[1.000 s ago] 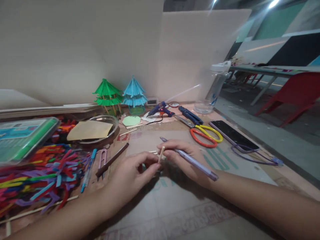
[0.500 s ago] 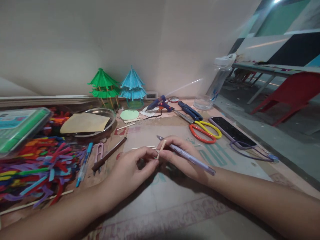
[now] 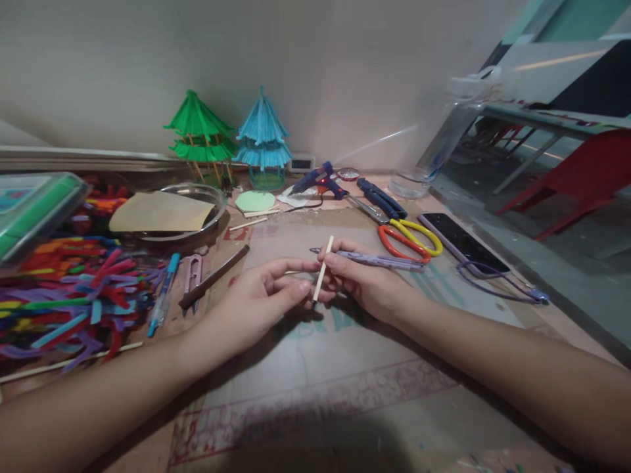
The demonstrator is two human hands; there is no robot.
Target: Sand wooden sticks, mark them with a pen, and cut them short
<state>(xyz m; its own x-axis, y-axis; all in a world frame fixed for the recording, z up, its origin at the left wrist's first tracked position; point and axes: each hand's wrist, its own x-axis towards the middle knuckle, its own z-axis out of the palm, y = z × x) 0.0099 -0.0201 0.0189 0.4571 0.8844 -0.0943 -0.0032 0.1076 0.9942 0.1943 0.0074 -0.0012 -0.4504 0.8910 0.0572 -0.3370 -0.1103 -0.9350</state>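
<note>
A short pale wooden stick (image 3: 323, 270) stands tilted between the thumb and index finger of my right hand (image 3: 367, 279). A purple pen (image 3: 394, 261) also rests in that hand, lying across behind the thumb with its tip to the left. My left hand (image 3: 269, 292) is close beside the stick, its fingers curved and the thumb apart from the index finger; it appears to hold nothing. Part of another pale stick shows behind the left fingers. Under both hands lies a translucent sheet (image 3: 305, 368) with printed patterns.
Scissors (image 3: 404, 238), a phone (image 3: 463, 243) and a clear bottle (image 3: 414, 180) are to the right. A glue gun (image 3: 320, 180) and green (image 3: 200, 125) and blue (image 3: 263, 135) pagoda-like models stand at the back. Fuzzy craft stems (image 3: 83, 309), a blue pen (image 3: 164, 295) and a compass (image 3: 193, 279) lie left.
My left fingers have loosened from the stick, and more of its length shows in my right hand. The purple pen has swung nearer to level. The view has tilted slightly downward.
</note>
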